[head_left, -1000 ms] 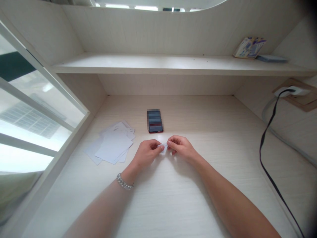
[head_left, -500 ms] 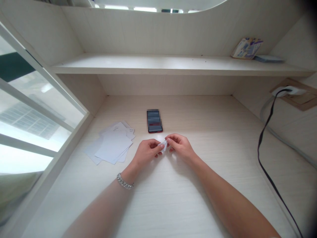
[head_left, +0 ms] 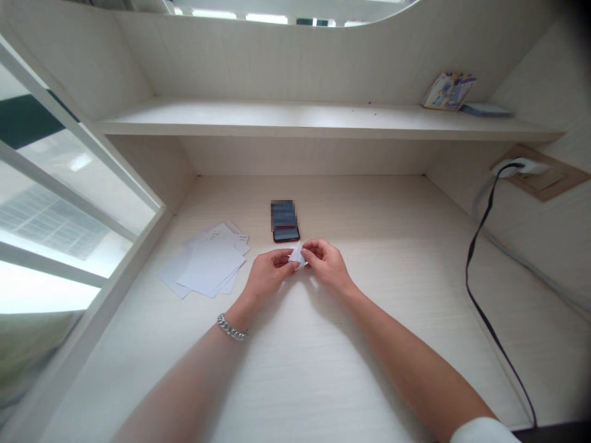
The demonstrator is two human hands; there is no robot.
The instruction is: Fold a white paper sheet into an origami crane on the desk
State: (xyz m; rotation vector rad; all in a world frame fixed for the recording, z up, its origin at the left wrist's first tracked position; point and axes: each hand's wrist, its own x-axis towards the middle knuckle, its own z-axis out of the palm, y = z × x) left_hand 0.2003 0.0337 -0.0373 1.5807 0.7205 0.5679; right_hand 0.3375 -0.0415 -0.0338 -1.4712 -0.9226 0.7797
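A small folded piece of white paper (head_left: pixel 296 255) is pinched between both my hands over the middle of the pale wooden desk (head_left: pixel 295 369). My left hand (head_left: pixel 266 275), with a metal bracelet at the wrist, grips its left side with closed fingers. My right hand (head_left: pixel 327 264) grips its right side, fingers curled. One corner of the paper points up. A dark phone (head_left: pixel 284 221) lies flat just beyond my hands.
A loose pile of white paper sheets (head_left: pixel 207 266) lies left of my hands. A black cable (head_left: pixel 480 295) runs from a wall socket (head_left: pixel 521 167) down the right side. A shelf (head_left: pixel 323 120) above holds a small printed packet (head_left: pixel 447 90). Glass panel at left.
My hands have come closer together and shifted slightly toward the phone. The small paper now stands up in a peak between my fingers.
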